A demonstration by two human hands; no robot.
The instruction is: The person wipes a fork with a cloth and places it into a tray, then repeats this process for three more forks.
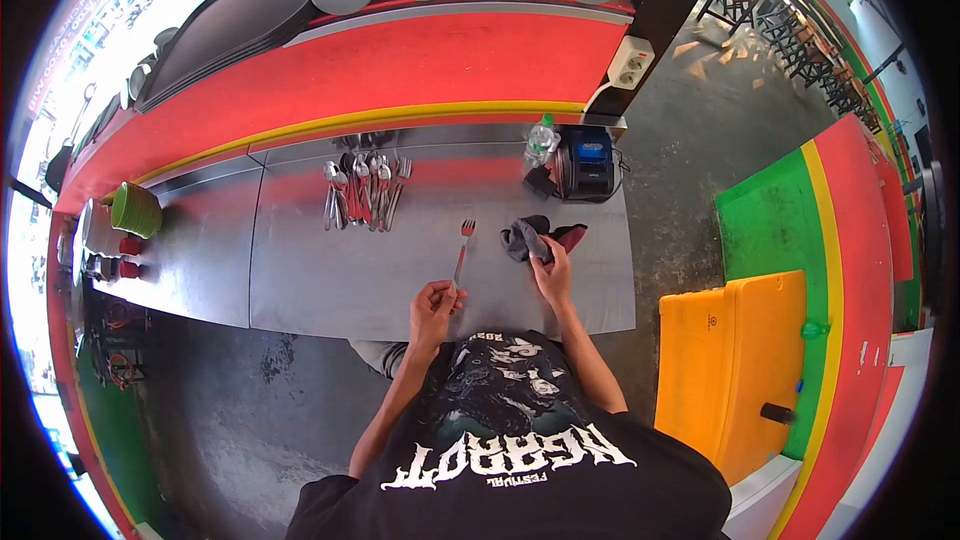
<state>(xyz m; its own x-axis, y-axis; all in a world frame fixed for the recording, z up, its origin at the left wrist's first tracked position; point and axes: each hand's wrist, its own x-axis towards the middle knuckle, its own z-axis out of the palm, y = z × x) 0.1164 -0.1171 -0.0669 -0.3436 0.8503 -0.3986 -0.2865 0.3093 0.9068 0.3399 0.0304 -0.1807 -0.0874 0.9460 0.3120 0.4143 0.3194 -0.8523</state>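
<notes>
left hand [432,310] pinches fork [462,255] — right hand [553,275], seemingly curled, grips cloth [521,239]

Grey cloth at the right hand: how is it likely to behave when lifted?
The grey cloth will probably be floppy, as it lies bunched in soft folds. It seems unlikely to roll, given its crumpled shape. Lifting it might drag the dark red fabric beside the right hand; I can't tell whether they are one piece.
</notes>
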